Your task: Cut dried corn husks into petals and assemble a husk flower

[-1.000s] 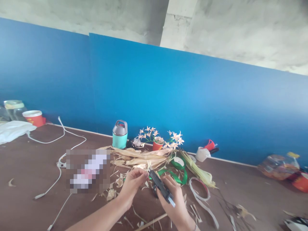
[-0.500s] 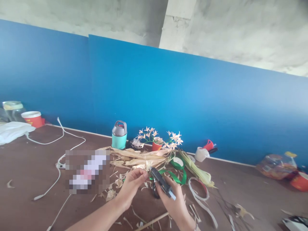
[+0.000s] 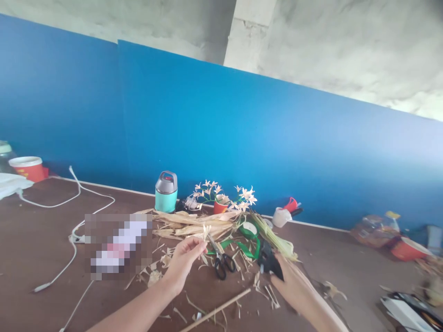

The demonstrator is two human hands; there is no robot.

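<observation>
A small red paper cup point(image 3: 220, 206) held green-stemmed, cream-petalled blossoms point(image 3: 247, 197); the left hand point(image 3: 187, 253) was pinched on a little straw-coloured flower point(image 3: 206, 229) above the brown table point(image 3: 38, 240), its petals upward, its long axis nearly upright; the right hand point(image 3: 292, 282) was closed on a black plastic glue gun point(image 3: 270, 262), near the green ribbon point(image 3: 247, 250), its nozzle's direction too blurred to tell.

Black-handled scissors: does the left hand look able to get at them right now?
Probably yes: the scissors lie just right of the left hand, their handles uncovered. That hand pinches a small pale flower, though, which would likely need setting down first.
</observation>
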